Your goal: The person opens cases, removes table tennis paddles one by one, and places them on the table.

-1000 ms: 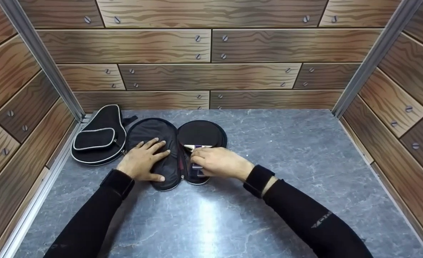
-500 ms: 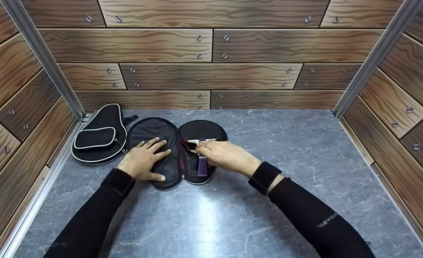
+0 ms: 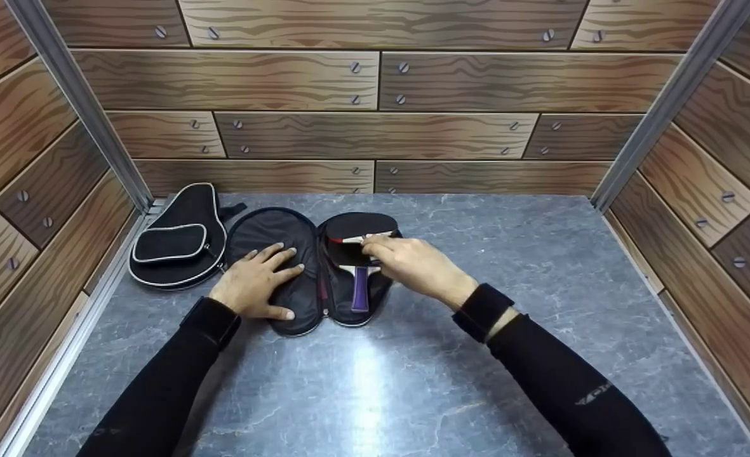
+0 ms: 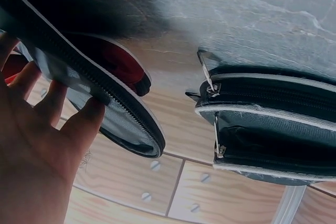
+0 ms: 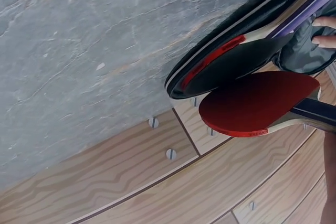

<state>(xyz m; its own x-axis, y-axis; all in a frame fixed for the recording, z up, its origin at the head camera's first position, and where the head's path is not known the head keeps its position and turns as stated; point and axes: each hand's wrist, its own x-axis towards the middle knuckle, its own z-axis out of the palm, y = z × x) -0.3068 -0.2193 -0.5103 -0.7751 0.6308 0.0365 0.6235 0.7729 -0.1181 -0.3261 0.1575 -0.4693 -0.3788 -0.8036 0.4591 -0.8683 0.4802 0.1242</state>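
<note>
My right hand [image 3: 413, 263] grips the handle of a table tennis paddle [image 3: 361, 225], its black face up in the head view. The right wrist view shows this paddle's red underside [image 5: 257, 103] and dark handle [image 5: 315, 111], tilted above the case. A second paddle with a purple handle [image 3: 360, 292] lies in the right half of the unzipped black case [image 3: 344, 314]. Spread out flat, my left hand [image 3: 251, 285] rests on the case's left half [image 3: 273, 225]. In the left wrist view its fingers touch the lining beside the zipper [image 4: 126, 108].
Left of the opened case lies another black paddle case [image 3: 178, 206] with white piping and a small zipped pocket [image 3: 168, 244]. The grey marbled tabletop [image 3: 508, 273] extends to the right and front. Wood-patterned walls [image 3: 375, 136] and metal corner posts enclose it.
My right hand has moved slightly up and right, raising the held paddle and tilting it off the second one, whose purple handle now shows fully. My left hand stays in place.
</note>
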